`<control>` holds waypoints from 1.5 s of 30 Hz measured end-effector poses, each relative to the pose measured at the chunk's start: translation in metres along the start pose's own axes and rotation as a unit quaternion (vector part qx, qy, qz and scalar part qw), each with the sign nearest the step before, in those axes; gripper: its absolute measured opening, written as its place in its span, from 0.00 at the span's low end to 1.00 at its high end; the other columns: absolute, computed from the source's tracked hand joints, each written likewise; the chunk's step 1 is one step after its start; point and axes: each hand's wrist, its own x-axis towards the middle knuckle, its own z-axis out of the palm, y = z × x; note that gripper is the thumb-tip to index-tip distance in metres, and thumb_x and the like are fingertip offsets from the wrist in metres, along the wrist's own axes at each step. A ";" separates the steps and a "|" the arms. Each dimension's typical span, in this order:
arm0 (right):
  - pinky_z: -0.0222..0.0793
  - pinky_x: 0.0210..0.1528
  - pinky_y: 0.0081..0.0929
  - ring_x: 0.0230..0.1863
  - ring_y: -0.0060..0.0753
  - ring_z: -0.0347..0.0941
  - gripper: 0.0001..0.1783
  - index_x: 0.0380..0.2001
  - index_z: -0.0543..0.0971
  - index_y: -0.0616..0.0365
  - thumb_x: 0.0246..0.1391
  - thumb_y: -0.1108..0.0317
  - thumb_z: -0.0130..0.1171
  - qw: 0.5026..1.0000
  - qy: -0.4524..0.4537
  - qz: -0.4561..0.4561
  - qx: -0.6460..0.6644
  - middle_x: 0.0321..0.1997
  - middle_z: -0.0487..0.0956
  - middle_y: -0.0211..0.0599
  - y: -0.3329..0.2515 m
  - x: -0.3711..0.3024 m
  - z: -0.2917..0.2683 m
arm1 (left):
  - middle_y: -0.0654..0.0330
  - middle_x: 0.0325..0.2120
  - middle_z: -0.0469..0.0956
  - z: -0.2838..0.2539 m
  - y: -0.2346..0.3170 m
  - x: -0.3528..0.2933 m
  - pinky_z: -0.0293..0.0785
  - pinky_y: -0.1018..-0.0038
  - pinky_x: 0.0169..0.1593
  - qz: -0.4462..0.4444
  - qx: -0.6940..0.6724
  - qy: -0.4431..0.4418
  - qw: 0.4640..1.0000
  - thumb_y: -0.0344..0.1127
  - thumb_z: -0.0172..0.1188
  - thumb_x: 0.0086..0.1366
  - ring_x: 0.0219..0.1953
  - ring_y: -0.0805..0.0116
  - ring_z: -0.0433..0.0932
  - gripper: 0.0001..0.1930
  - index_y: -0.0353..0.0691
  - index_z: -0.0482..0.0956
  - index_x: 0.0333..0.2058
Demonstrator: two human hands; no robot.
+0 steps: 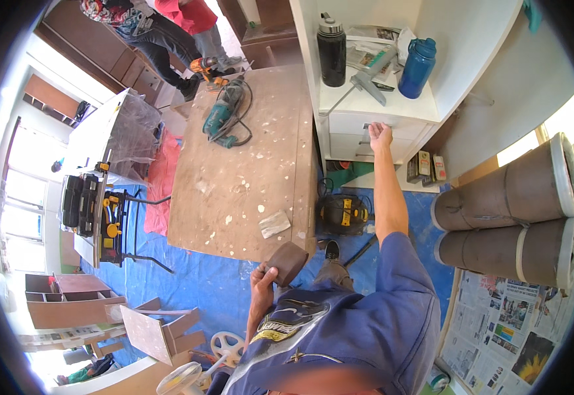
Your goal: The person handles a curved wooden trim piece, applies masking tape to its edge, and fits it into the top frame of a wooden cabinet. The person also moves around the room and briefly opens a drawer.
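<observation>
While the left hand (pixel 262 280) pinches a curled, matte-brown sandpaper-like sheet (pixel 288 262) by the paint-flecked tabletop's (pixel 234 187) corner, the right hand (pixel 380 135), fingers bent, meets a flat white drawer front (pixel 345 124), grip unclear.

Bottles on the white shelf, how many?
2. Black bottle at the left; blue bottle at the right, both beyond the right hand. Others could be hidden behind the clutter between them.
</observation>
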 end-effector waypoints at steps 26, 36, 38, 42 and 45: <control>0.68 0.37 0.29 0.36 0.30 0.71 0.12 0.35 0.70 0.50 0.47 0.77 0.54 0.999 -0.014 -0.036 0.011 0.36 0.72 0.30 0.020 -0.060 -0.085 | 0.53 0.50 0.81 0.023 -0.010 0.019 0.69 0.68 0.59 -0.022 0.066 -0.080 0.994 0.34 0.62 0.66 0.53 0.64 0.78 0.20 0.28 0.77 0.53; 0.70 0.49 0.36 0.39 0.31 0.72 0.10 0.41 0.71 0.51 0.55 0.67 0.55 0.997 0.065 -0.045 -0.015 0.39 0.74 0.31 0.014 -0.207 -0.174 | 0.65 0.35 0.81 0.060 -0.004 0.042 0.69 0.77 0.46 -0.043 0.065 -0.141 0.987 0.29 0.63 0.66 0.38 0.77 0.76 0.09 0.34 0.80 0.44; 0.70 0.49 0.37 0.39 0.31 0.72 0.10 0.41 0.71 0.51 0.55 0.68 0.55 0.998 0.032 -0.046 -0.030 0.39 0.74 0.31 0.010 -0.223 -0.185 | 0.65 0.34 0.81 0.063 -0.004 0.047 0.68 0.77 0.45 -0.048 0.081 -0.151 0.984 0.29 0.63 0.66 0.37 0.77 0.75 0.09 0.34 0.80 0.43; 0.74 0.49 0.39 0.40 0.32 0.73 0.09 0.41 0.70 0.52 0.57 0.69 0.54 0.997 0.013 -0.045 -0.054 0.39 0.72 0.33 0.007 -0.248 -0.199 | 0.66 0.32 0.80 0.068 -0.005 0.054 0.68 0.77 0.44 -0.058 0.090 -0.148 0.983 0.30 0.64 0.66 0.36 0.78 0.74 0.08 0.34 0.80 0.41; 0.77 0.50 0.39 0.43 0.35 0.75 0.07 0.41 0.69 0.53 0.61 0.67 0.53 0.995 0.006 -0.038 -0.087 0.40 0.72 0.35 0.009 -0.264 -0.204 | 0.67 0.31 0.79 0.070 -0.002 0.058 0.68 0.77 0.44 -0.059 0.091 -0.152 0.982 0.31 0.65 0.65 0.36 0.78 0.74 0.08 0.35 0.80 0.40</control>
